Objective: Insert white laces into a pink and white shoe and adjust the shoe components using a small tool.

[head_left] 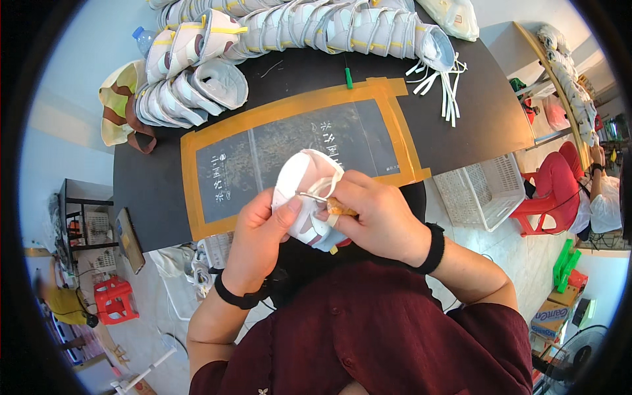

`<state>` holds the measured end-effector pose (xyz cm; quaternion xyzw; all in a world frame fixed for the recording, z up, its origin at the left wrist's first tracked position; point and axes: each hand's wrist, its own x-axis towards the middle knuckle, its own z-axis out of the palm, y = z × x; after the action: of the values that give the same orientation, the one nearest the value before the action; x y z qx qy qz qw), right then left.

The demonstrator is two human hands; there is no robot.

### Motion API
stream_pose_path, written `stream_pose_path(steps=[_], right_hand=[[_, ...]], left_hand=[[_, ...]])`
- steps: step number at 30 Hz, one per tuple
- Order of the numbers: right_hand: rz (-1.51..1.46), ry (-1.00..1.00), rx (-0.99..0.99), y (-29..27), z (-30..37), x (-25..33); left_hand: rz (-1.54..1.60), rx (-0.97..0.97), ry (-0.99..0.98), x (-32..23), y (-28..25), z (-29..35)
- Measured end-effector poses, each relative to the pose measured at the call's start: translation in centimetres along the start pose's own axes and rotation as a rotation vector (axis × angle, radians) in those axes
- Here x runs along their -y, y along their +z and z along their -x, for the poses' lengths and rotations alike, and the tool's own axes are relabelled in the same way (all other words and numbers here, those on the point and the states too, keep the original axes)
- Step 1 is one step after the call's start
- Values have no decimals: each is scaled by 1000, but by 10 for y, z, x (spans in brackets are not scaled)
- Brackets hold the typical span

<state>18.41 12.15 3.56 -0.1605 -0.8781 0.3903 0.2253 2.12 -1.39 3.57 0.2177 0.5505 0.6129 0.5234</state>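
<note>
My left hand (255,230) grips a small pale shoe upper (308,230) by its edge, thumb on top, in front of my chest. The upper is white and grey with a brownish patch. My right hand (382,214) is closed around the amber handle of an awl (341,208). Its thin metal shaft reaches to the upper beside my left thumb; the tip's exact place is hidden. A white lace (322,187) loops at the upper's opening near my right fingers. Beneath lies a dark work mat (237,178) framed with tan tape.
Rows of nested shoe uppers (329,29) curve along the table's (467,135) far side. White laces (449,99) hang from the right end. A green-handled tool (348,78) lies behind the mat. A white basket (484,191) stands right; a seated person (559,178) is beyond.
</note>
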Motion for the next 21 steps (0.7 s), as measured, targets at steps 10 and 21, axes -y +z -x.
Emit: stream_pose_path(steps=[10,21], right_hand=[[197,-23,98,-4,21,9],[-184,40,249,12,46,3]], left_hand=[[-328,118,24,-3,4,22],[-276,248,-199,11,3,38]])
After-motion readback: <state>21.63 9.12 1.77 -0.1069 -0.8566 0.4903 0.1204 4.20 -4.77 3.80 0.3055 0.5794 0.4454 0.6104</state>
